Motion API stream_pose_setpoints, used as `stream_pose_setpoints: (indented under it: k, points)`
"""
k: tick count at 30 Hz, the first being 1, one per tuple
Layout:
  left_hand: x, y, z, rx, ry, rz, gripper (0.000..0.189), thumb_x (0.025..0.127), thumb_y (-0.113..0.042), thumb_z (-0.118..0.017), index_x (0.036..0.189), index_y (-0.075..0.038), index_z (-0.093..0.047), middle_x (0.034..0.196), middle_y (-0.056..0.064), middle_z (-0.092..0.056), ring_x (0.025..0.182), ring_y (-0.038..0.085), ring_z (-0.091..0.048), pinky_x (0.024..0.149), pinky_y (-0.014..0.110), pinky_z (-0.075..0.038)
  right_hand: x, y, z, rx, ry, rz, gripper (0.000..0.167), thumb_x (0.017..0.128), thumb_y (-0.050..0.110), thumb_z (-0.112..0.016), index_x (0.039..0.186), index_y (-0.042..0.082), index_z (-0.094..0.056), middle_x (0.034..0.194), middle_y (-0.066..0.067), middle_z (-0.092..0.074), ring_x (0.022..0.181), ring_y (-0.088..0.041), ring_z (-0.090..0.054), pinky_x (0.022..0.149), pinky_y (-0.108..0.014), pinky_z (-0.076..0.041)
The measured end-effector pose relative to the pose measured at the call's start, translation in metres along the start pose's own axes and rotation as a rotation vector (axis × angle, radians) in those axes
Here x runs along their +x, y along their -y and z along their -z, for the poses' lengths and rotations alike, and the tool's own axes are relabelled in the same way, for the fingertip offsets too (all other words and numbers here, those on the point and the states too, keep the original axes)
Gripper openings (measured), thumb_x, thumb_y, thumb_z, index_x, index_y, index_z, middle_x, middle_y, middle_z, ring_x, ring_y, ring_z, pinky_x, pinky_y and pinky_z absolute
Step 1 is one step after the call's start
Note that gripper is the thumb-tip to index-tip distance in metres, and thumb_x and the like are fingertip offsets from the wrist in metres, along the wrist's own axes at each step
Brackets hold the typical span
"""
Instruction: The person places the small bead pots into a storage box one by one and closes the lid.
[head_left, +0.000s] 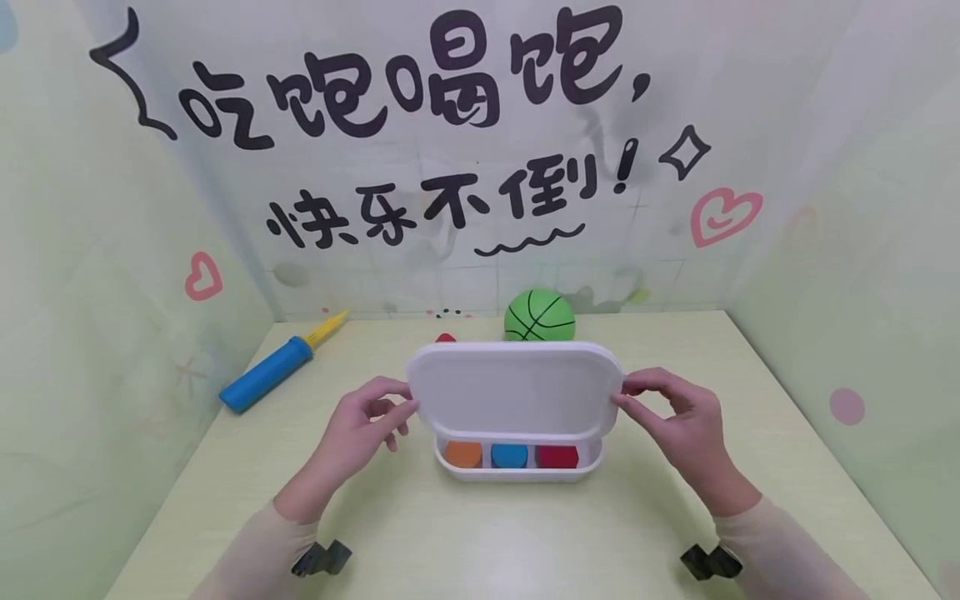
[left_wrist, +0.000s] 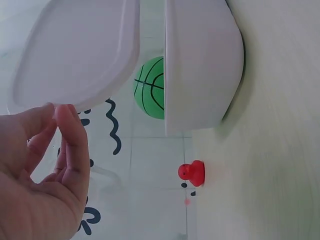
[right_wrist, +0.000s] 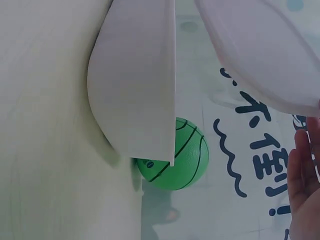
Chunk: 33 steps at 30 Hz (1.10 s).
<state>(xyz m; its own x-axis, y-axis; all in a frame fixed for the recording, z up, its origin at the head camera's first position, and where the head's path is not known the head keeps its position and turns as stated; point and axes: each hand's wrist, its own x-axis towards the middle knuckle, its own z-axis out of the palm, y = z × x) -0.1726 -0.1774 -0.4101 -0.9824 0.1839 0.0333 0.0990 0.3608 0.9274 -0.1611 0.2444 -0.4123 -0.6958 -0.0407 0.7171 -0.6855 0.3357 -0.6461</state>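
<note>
A white lid (head_left: 517, 392) is held tilted up above a white box (head_left: 517, 476), its broad face toward me. My left hand (head_left: 367, 425) pinches the lid's left end between thumb and fingers. At the opposite end, my right hand (head_left: 678, 421) pinches the lid the same way. Below the lid's lower edge, an orange block (head_left: 463, 455), a blue block (head_left: 509, 456) and a dark red block (head_left: 557, 457) show inside the box; the lid hides the rest of the interior. Both wrist views show a gap between the lid (left_wrist: 75, 50) and the box (right_wrist: 135, 85).
Behind the lid stands a green ball (head_left: 540, 315) with black lines. A small red duck (left_wrist: 192, 173) is at the back, mostly covered by the lid in the head view. To the left lies a blue hand pump (head_left: 267, 375) with a yellow nozzle. A printed backdrop (head_left: 480, 292) closes off the table's far edge.
</note>
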Motion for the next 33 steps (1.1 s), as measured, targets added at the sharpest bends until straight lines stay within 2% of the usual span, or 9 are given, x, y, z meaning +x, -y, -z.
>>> stream_pose_setpoints:
  k: [4, 8, 12, 16, 19, 22, 29, 33]
  points:
    - [0.004, -0.001, -0.008, -0.016, -0.040, 0.012, 0.028, 0.096, -0.026, -0.076, 0.122, -0.020, -0.070, 0.109, 0.009, -0.070, 0.069, 0.031, -0.068, 0.056, 0.032, -0.060, -0.003, 0.004, -0.003, -0.027, -0.081, -0.142, 0.037, 0.076, -0.016, -0.083, 0.109, 0.000, -0.077, 0.094, 0.010, -0.076, 0.084, -0.006, -0.069, 0.081, -0.014, -0.058]
    - [0.007, 0.000, -0.016, -0.032, -0.079, 0.014, 0.036, 0.095, -0.025, -0.077, 0.129, -0.027, -0.064, 0.109, 0.008, -0.070, 0.062, 0.029, -0.067, 0.050, 0.029, -0.055, -0.006, 0.001, -0.007, -0.057, -0.101, -0.205, 0.037, 0.083, -0.009, -0.081, 0.118, 0.002, -0.076, 0.094, 0.011, -0.074, 0.084, -0.004, -0.068, 0.078, -0.012, -0.057]
    - [0.008, 0.003, -0.023, -0.026, -0.125, 0.000, 0.042, 0.095, -0.024, -0.077, 0.133, -0.032, -0.064, 0.106, 0.007, -0.072, 0.054, 0.026, -0.063, 0.046, 0.026, -0.048, -0.007, -0.005, -0.008, -0.098, -0.012, -0.273, 0.043, 0.086, 0.001, -0.082, 0.127, 0.011, -0.074, 0.098, 0.003, -0.074, 0.086, -0.004, -0.068, 0.074, -0.012, -0.057]
    - [0.009, 0.008, -0.028, 0.088, -0.155, 0.016, 0.046, 0.093, -0.027, -0.079, 0.137, -0.031, -0.066, 0.104, 0.002, -0.071, 0.056, 0.023, -0.062, 0.047, 0.024, -0.045, -0.009, -0.012, -0.008, -0.162, 0.133, -0.328, 0.050, 0.086, 0.009, -0.085, 0.134, 0.012, -0.071, 0.102, -0.005, -0.072, 0.082, -0.003, -0.066, 0.070, -0.013, -0.056]
    - [0.010, 0.011, -0.033, 0.222, -0.135, 0.053, 0.054, 0.091, -0.030, -0.082, 0.142, -0.028, -0.064, 0.103, -0.002, -0.069, 0.070, 0.019, -0.063, 0.055, 0.023, -0.050, -0.010, -0.014, -0.008, -0.211, 0.236, -0.386, 0.053, 0.085, 0.015, -0.086, 0.135, 0.008, -0.069, 0.105, -0.006, -0.072, 0.080, -0.003, -0.064, 0.071, -0.016, -0.057]
    - [0.013, 0.014, -0.037, 0.311, -0.096, 0.072, 0.062, 0.087, -0.030, -0.085, 0.145, -0.020, -0.062, 0.102, -0.001, -0.067, 0.082, 0.015, -0.062, 0.063, 0.022, -0.054, -0.010, -0.014, -0.010, -0.265, 0.315, -0.442, 0.055, 0.085, 0.019, -0.087, 0.135, 0.005, -0.069, 0.106, -0.006, -0.073, 0.081, -0.005, -0.064, 0.072, -0.018, -0.057]
    - [0.020, 0.021, -0.043, 0.413, -0.042, 0.010, 0.061, 0.085, -0.025, -0.087, 0.139, -0.007, -0.065, 0.092, -0.004, -0.065, 0.085, 0.010, -0.062, 0.066, 0.020, -0.052, -0.008, -0.019, -0.013, -0.358, 0.407, -0.495, 0.053, 0.084, 0.020, -0.087, 0.132, 0.003, -0.070, 0.100, -0.003, -0.073, 0.079, -0.012, -0.061, 0.067, -0.020, -0.053]
    - [0.022, 0.026, -0.046, 0.420, -0.030, 0.000, 0.057, 0.086, -0.020, -0.086, 0.137, -0.004, -0.066, 0.089, -0.003, -0.063, 0.084, 0.011, -0.062, 0.068, 0.020, -0.053, -0.008, -0.023, -0.015, -0.372, 0.438, -0.510, 0.053, 0.085, 0.022, -0.087, 0.131, 0.002, -0.070, 0.095, -0.004, -0.071, 0.078, -0.014, -0.059, 0.062, -0.021, -0.050]
